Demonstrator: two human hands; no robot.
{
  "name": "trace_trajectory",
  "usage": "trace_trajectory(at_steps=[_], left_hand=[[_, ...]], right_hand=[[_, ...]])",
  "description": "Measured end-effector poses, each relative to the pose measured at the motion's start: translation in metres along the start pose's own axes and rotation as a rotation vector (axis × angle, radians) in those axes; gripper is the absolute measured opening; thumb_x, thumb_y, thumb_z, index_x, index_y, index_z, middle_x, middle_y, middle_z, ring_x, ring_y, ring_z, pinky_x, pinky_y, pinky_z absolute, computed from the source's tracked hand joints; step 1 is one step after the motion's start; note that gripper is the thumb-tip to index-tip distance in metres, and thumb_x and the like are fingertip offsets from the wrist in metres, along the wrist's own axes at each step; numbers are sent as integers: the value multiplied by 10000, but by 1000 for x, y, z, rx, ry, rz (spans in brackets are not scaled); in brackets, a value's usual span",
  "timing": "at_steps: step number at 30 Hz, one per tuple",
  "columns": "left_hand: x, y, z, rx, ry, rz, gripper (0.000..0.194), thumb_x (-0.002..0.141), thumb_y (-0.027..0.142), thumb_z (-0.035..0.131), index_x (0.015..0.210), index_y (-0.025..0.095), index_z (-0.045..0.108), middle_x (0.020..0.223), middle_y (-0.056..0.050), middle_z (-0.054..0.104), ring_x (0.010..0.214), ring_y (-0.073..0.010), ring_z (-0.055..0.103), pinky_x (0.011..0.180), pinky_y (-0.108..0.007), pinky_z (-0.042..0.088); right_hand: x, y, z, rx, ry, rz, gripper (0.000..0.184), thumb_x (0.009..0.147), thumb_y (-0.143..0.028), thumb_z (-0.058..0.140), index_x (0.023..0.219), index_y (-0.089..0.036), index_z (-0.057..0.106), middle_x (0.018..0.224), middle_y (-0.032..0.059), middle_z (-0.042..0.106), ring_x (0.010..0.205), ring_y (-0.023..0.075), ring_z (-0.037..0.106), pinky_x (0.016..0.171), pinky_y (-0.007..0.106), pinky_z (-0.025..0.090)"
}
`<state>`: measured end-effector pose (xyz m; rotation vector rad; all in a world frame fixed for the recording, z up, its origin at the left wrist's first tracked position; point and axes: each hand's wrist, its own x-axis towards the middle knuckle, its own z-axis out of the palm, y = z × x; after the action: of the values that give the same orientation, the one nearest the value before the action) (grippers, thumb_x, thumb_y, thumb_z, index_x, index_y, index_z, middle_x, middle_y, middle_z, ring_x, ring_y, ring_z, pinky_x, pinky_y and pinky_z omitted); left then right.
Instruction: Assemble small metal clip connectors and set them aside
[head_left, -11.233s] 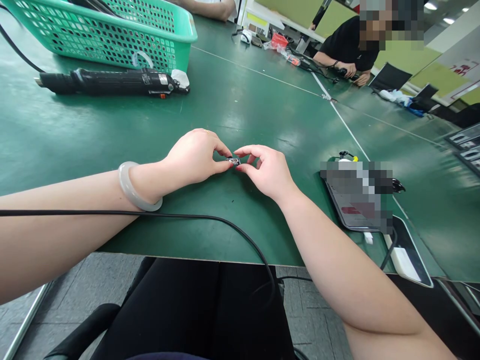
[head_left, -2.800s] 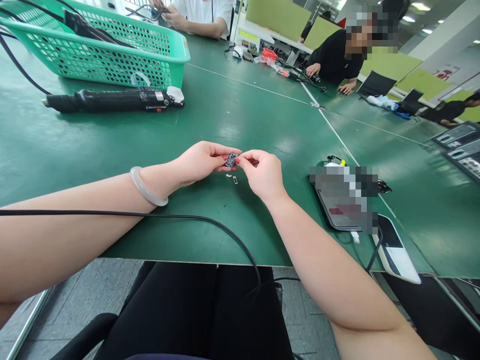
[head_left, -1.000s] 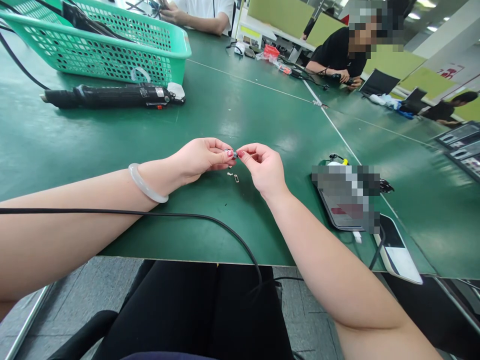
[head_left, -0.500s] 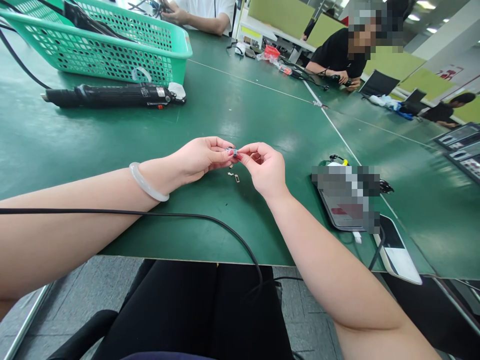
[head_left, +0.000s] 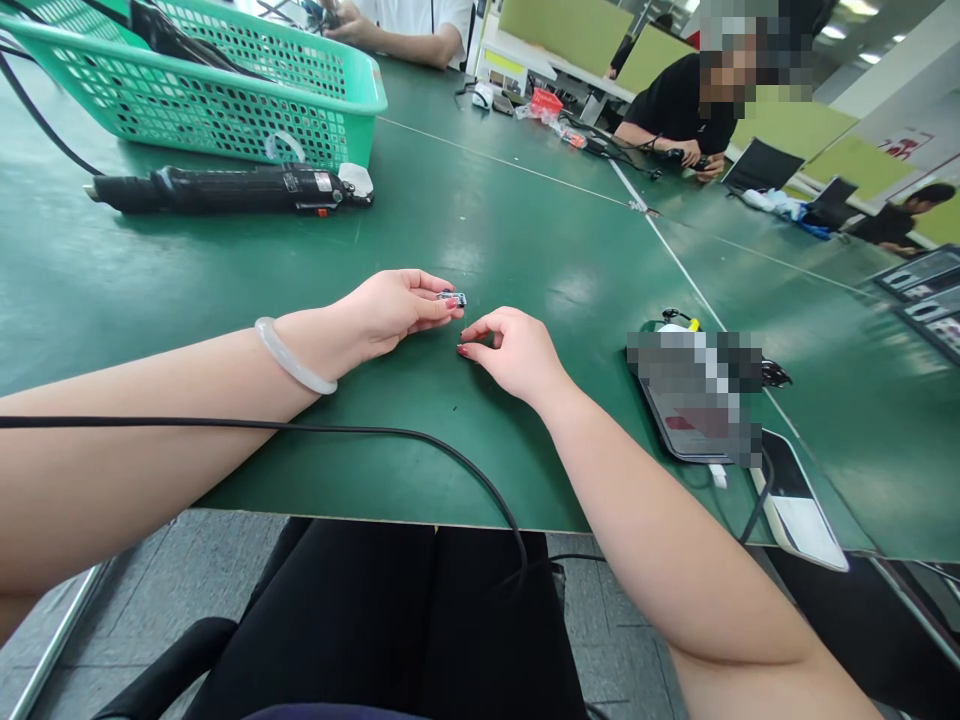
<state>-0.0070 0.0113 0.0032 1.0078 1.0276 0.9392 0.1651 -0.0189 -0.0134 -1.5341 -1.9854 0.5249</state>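
My left hand, with a pale bangle on its wrist, is closed around a small grey-blue electronic part. The part sticks out beyond the thumb and index finger, just above the table. Lower and to the right, my right hand is at the table surface, apart from the left one. Its thumb and index tips are close together in a pinch. What lies between them is too small to make out.
Behind my left hand lie a black electric screwdriver and a green basket. A black cable crosses my left forearm. To the right are a phone-like device and a white-and-black device. Other people sit across the green table.
My right hand has left the part in my left hand and moved down to the table. The small loose pieces seen there before are no longer visible. My left hand keeps its part.
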Motion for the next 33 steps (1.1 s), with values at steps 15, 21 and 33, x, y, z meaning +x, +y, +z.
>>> trace_trajectory(at_steps=[15,21,33], left_hand=[[-4,-3,2,306,-95,116,274,612,107,796,813,122,610,742,-41,700,688,-130,653,749,-313,490],[-6,-4,4,288,-152,125,230,622,66,765,783,125,611,689,-14,688,663,-111,642,721,-289,488],[-4,-2,4,122,-84,87,230,670,51,758,803,107,579,695,-28,689,720,-130,684,815,-320,520]], right_hand=[[-1,-4,-7,219,298,-64,130,806,-256,621,706,-191,674,757,-3,625,615,101,487,616,279,415],[-4,-11,-2,237,284,-177,104,788,-201,643,698,-206,696,770,-11,625,639,94,493,578,258,397],[-1,-3,-7,184,359,-81,139,819,-304,627,787,-219,733,790,-4,628,585,89,443,610,277,414]])
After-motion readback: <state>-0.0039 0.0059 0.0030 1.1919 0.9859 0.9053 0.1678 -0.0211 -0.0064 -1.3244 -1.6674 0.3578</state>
